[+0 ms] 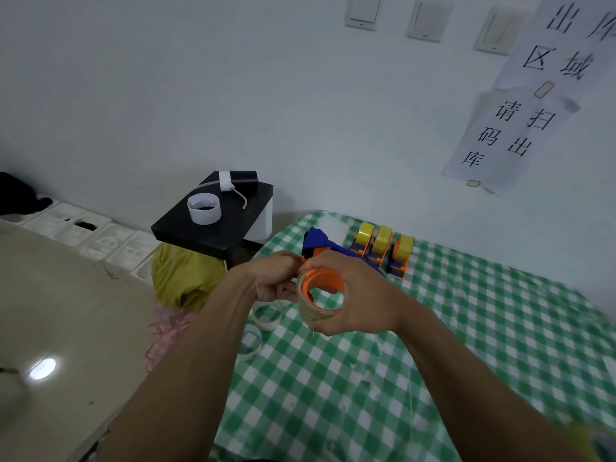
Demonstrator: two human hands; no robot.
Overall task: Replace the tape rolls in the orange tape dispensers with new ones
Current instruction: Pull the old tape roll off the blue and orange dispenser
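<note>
Dispenser (330, 281): orange, held between both hands above table (433, 345) left edge, hub axis facing camera.
Left hand (275, 280): pinches dispenser's left end, probably the handle.
Right hand (361, 300): curled round pale roll (311, 314) on hub, nearer.
Behind: 3 loaded dispensers (383, 248).

Upper paper sign (566, 41) on wall reading 出库区域, lower paper sign (493, 138) beneath reading 请扫码出库

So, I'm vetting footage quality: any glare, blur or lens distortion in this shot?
Head view: glare spot on the floor lower left; wide-angle bending tilts the wall signs; bottom-right corner smeared; left hand, right hand, dispenser and tape roll fairly sharp.
</note>
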